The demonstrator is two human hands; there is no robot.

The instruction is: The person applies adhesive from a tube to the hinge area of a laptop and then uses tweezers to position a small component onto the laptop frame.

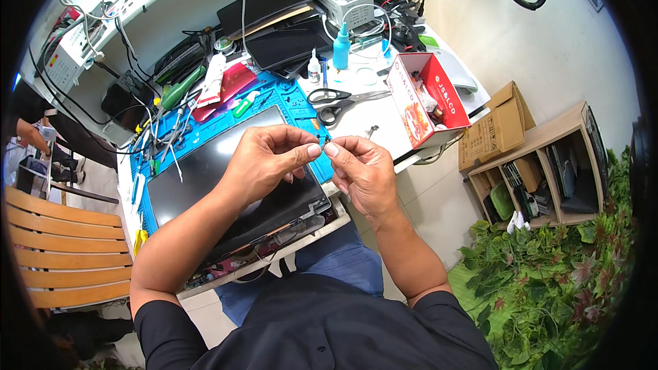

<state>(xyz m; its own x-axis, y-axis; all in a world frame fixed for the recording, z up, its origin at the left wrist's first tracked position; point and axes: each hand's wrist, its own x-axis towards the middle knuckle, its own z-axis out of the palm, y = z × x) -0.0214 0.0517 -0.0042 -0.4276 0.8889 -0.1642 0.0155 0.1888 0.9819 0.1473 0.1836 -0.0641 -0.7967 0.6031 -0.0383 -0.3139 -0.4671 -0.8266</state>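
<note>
My left hand (pixel 269 159) and my right hand (pixel 364 173) meet above the bench, thumbs and forefingers pinched together. Between their fingertips is a tiny dark piece (pixel 322 140), too small to name. Below my left hand lies a black screen panel (pixel 199 175), its glossy face up, on a blue work mat (pixel 291 99). Just beyond my right hand, a small dark metal part (pixel 371 131) rests on the white tabletop. Black-handled scissors (pixel 337 101) lie beyond both hands.
A red-and-white box (pixel 439 89) stands at the right edge. Behind are a blue bottle (pixel 341 49), a small white bottle (pixel 314 68) and stacked dark panels (pixel 274 10). Tools and cables clutter the left, including a green-handled screwdriver (pixel 181 89). A wooden chair (pixel 68 250) and another person's hand (pixel 34 138) are at far left.
</note>
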